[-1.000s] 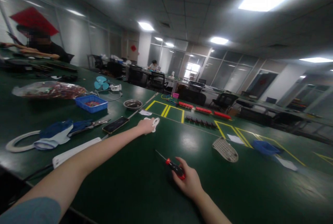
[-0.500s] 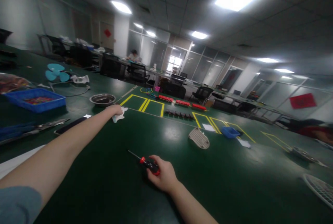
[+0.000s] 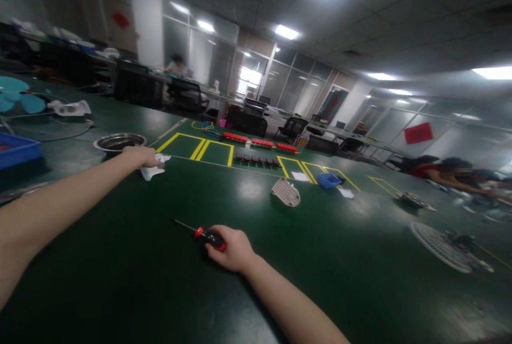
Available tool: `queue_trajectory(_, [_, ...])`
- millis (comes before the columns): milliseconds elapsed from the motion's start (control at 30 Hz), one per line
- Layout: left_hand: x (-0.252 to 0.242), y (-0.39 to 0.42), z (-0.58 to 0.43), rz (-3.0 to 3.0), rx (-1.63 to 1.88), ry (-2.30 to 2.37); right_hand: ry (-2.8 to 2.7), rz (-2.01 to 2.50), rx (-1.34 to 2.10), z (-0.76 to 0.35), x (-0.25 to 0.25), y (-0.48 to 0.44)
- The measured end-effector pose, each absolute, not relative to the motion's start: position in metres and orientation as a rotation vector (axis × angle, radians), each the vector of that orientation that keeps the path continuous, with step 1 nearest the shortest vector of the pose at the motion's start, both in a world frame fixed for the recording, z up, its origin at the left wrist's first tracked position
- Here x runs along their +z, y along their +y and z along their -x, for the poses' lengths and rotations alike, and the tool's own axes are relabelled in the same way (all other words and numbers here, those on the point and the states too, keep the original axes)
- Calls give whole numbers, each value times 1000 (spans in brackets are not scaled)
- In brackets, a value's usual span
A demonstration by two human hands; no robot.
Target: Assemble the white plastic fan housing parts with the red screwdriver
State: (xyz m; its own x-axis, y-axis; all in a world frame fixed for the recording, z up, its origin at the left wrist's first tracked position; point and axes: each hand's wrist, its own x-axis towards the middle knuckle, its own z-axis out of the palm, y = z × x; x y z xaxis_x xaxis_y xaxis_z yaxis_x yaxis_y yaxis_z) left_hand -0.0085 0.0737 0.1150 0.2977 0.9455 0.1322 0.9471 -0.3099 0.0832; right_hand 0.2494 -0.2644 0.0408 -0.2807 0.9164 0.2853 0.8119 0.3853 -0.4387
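My right hand (image 3: 230, 248) is wrapped round the black-and-red handle of a screwdriver (image 3: 210, 237). Its thin metal shaft points left, over the green table top. Far out to the left, my left hand (image 3: 141, 157) reaches down with its fingers closed at a small white irregular piece (image 3: 153, 170) on the table; the fingertips are partly hidden. Just behind that hand sits a round metal bowl (image 3: 120, 141). A light beige, ribbed plate (image 3: 286, 192) with a rounded end lies ahead and to the right of the screwdriver.
Left are a blue tray (image 3: 18, 153) and blue fan blades (image 3: 18, 96). Ahead lie red strips (image 3: 262, 143), a row of black parts (image 3: 257, 161) and a small blue bin (image 3: 328, 180). A fan grille (image 3: 440, 248) rests right, with people (image 3: 444, 170) beyond.
The view has turned right, so most things sit farther left. More of the fan grille and the people at right shows. Both hands keep much the same pose.
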Motion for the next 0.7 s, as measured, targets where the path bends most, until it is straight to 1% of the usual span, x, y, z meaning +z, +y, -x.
queue_trajectory(67, [114, 68, 8, 2453, -16, -1892, -2181, 1494, 241, -250, 40, -263])
queue_trajectory(100, [112, 61, 7, 2424, 23, -1859, -2189, 1509, 214, -251, 39, -261])
queue_trajectory(200, [101, 19, -6, 2476, -192, -1553, -2179, 1578, 125, -255, 37, -257])
queue_trajectory(333, [71, -63, -29, 2804, -445, -1115, -2092, 1664, 25, -264, 32, -249])
queue_trajectory(433, [42, -107, -35, 3020, -520, -1009, -2024, 1754, -37, -275, 29, -245])
queue_trajectory(533, [25, -121, -33, 3237, -436, -946, -1956, 1898, -94, -290, 28, -242])
queue_trajectory(700, [26, -115, -28, 3283, -442, -892, -1805, 2178, -130, -332, 29, -237])
